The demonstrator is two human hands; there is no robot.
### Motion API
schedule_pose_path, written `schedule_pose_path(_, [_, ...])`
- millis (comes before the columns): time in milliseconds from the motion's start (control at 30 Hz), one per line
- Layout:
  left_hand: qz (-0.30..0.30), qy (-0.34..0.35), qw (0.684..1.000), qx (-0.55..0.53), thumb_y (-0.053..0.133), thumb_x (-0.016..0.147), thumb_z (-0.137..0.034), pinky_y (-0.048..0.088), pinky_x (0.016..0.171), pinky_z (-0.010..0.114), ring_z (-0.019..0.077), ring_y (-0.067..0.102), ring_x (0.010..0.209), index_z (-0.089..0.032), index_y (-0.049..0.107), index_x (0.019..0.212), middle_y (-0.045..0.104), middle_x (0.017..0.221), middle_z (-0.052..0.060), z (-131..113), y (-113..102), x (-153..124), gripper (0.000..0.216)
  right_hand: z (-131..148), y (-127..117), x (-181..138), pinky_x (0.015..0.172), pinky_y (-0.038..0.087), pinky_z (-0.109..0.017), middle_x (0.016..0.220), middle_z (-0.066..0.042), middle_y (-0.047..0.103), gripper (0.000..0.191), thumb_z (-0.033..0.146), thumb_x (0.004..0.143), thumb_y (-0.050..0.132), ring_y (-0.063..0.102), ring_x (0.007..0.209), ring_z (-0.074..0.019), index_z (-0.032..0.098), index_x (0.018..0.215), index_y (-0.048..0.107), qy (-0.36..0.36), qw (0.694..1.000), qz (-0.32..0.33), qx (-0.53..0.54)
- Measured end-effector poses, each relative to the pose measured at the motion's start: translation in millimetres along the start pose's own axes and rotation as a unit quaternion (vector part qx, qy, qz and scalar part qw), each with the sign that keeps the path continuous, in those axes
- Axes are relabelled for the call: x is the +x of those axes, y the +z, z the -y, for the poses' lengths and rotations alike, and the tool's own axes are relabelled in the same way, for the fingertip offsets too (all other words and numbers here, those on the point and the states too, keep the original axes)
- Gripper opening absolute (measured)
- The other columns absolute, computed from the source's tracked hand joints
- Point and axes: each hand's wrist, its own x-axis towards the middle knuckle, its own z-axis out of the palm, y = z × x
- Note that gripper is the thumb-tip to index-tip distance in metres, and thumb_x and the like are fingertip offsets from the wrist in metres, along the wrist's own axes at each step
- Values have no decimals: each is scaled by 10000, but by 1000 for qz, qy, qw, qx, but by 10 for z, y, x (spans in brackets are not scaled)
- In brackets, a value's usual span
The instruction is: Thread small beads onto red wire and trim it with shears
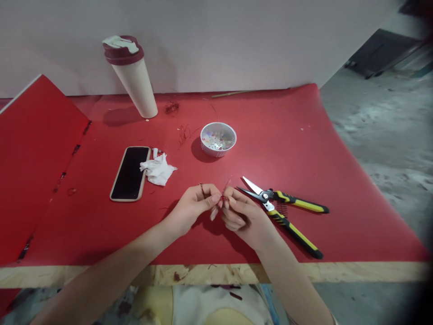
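Observation:
My left hand point(199, 204) and my right hand point(244, 215) meet above the red sheet, fingertips pinched together. Between them is a small piece of thin red wire point(223, 197), mostly covered by the fingers. One thin end seems to stick up above the right fingertips. Around a finger of the left hand runs a thin reddish loop point(202, 189). Just right of my right hand lie shears point(267, 195) with black and yellow handles, blades apart and a spring between the handles. Beyond the hands stands a small white perforated bowl point(218, 140) with tiny pale and coloured pieces inside.
A phone point(130, 175) and a crumpled white tissue point(158, 169) lie to the left. Behind them stands a cream tumbler point(133, 79) with a maroon lid. Tangled red strands point(172, 107) lie near it. A red panel point(37, 167) rises at the left; a pale wall point(216, 45) closes the back.

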Motion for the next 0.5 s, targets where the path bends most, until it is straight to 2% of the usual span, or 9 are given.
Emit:
schedule_pose_path(133, [-21,24,986,166,511,845,-320,344,540,212,73,434,517,-153,519,696,459,554,-42,-42,24,-18,224,-3,12,-16,342,117,-153,386,114,317,220,342,835,554,121,337,-29,206,701,443,13,1000,-4,0])
schedule_pose_path(267, [-46,72,944,317,460,862,-214,360,580,206,76,444,568,-163,492,668,462,594,-39,-91,45,-52,203,-27,6,-22,353,138,-157,385,113,359,218,362,873,504,133,338,-32,215,733,426,-7,999,-21,-35])
schedule_pose_path(400, [-49,132,911,389,443,868,-180,373,596,196,76,452,585,-171,486,673,461,617,-39,-100,45,-64,200,-47,35,-14,373,148,-173,397,116,338,245,407,860,519,165,355,-36,213,740,427,-38,995,-49,-79])
schedule_pose_path(500, [-41,156,893,420,438,864,-146,379,604,187,75,470,604,-173,489,690,478,630,-38,-92,47,-68,184,-60,70,-4,396,162,-186,423,105,325,287,412,860,520,222,387,-40,197,693,431,-87,977,-105,-163])
